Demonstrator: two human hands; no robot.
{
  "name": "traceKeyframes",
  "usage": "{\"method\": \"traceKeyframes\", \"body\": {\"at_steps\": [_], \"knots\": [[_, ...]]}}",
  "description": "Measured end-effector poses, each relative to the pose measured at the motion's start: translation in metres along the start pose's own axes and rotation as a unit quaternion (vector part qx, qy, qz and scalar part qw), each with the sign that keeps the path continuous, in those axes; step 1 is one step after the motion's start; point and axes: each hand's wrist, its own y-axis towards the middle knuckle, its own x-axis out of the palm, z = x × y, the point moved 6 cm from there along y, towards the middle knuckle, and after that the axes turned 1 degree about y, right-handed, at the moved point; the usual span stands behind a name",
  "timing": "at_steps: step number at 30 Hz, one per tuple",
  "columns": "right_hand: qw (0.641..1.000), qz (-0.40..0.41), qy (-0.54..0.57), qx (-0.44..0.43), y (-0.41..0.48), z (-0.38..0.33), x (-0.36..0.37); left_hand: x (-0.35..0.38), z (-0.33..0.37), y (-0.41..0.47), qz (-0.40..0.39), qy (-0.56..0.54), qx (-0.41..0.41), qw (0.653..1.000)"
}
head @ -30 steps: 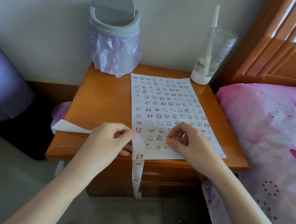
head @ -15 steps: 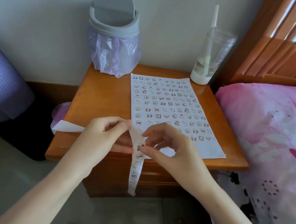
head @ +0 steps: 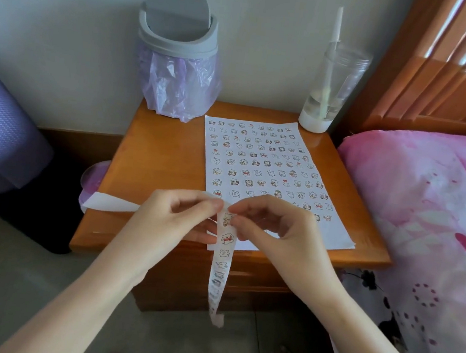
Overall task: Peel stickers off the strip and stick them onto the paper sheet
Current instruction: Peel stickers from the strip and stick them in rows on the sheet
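Wooden nightstand (head: 156, 154) against a pale wall, with a grey swing-lid bin (head: 176, 46) lined in purple plastic at its back left and a clear cup (head: 333, 83) with a straw at its back right. Pink bedding (head: 423, 210) lies to the right. Flat on the nightstand lies the paper sheet (head: 334, 236), its rows filled with small cartoon stickers down to a bare band near me. I hold the sticker strip (head: 223, 261) up over the front edge of the sheet. My left hand (head: 169, 221) pinches it at the top between thumb and forefinger, so the strip hangs straight down past the drawer front, while the used backing (head: 108, 203) trails out to the left. My right hand (head: 275, 229) is curled, and its thumb and forefinger nip the edge of the top sticker (head: 227, 219), a little bear. Whether that sticker has lifted from the strip I cannot tell.
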Motion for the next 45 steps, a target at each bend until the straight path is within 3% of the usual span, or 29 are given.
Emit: {"method": "traceKeyframes", "body": {"at_steps": [12, 21, 24, 29, 36, 45], "knots": [[1.000, 0.008, -0.011, 0.016, 0.003, 0.004, 0.000, -0.002, -0.002, 0.002, 0.025, 0.032, 0.010, 0.999], [0.996, 0.006, -0.088, -0.016, 0.004, -0.001, -0.001, -0.001, -0.007, 0.004, 0.043, 0.052, 0.005, 0.998], [0.998, -0.007, -0.058, -0.012, 0.004, -0.003, -0.008, -0.003, -0.008, 0.005, 0.055, 0.060, 0.006, 0.997], [0.998, 0.015, -0.016, 0.050, 0.012, 0.007, -0.038, -0.004, -0.010, 0.006, 0.064, 0.087, 0.011, 0.994], [0.982, -0.019, -0.081, 0.171, 0.017, 0.037, -0.065, 0.000, -0.016, 0.008, 0.046, 0.128, 0.005, 0.991], [0.979, -0.037, -0.096, 0.174, 0.015, 0.048, -0.059, -0.001, -0.016, 0.009, 0.049, 0.135, 0.006, 0.990]]}}
